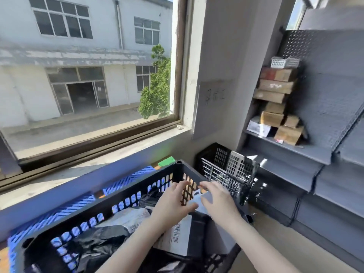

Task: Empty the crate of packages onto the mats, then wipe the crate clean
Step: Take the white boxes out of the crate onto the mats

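A black perforated crate [126, 194] sits in front of me, filled with several packages: black plastic bags [102, 241], a grey bag [128, 217] and a parcel with a white barcode label [181, 237]. My left hand [173, 203] and my right hand [218, 201] reach into the crate's far right corner. Both grip a pale grey-white package [204, 200] between them, fingers curled around its edges. Blue ribbed mats [126, 180] lie behind the crate, under the window.
A second black crate [226, 166], with nothing visible in it, stands at the right beside the wall. Grey metal shelving [315, 152] fills the right side, holding stacked cardboard boxes [275, 107] and a white basket [283, 62]. A concrete sill [98, 150] runs under the big window. A green item [167, 161] lies beyond the crate.
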